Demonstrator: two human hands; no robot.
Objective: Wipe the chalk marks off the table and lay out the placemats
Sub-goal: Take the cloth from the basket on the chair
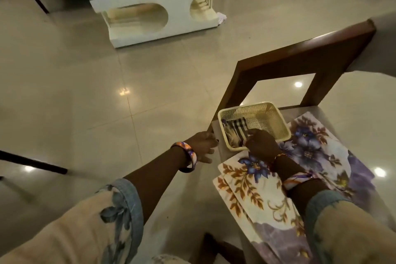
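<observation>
A person leans over a chair (300, 64) whose seat holds floral placemats (257, 195) and a small cream mesh basket (263, 120). The placemats lie stacked flat, slightly fanned, their long axis running from the lower middle of the view up and right toward the chair back. They are white with blue flowers, brown leaves and purple patches. The basket sits at the seat's front left corner, its far end overlapping the placemats. Inside it lies a checked black-and-white cloth (237, 128), folded, pointing toward the basket's near left corner. The right hand (260, 142) reaches into the basket, fingers pressed together and pinching the cloth's edge. The left hand (202, 146) rests at the seat's left edge, fingers curled loosely; whether they grip the edge is unclear. Open tiled floor (107, 92) spreads to the left, with a white coffee table (154, 6) well beyond.
</observation>
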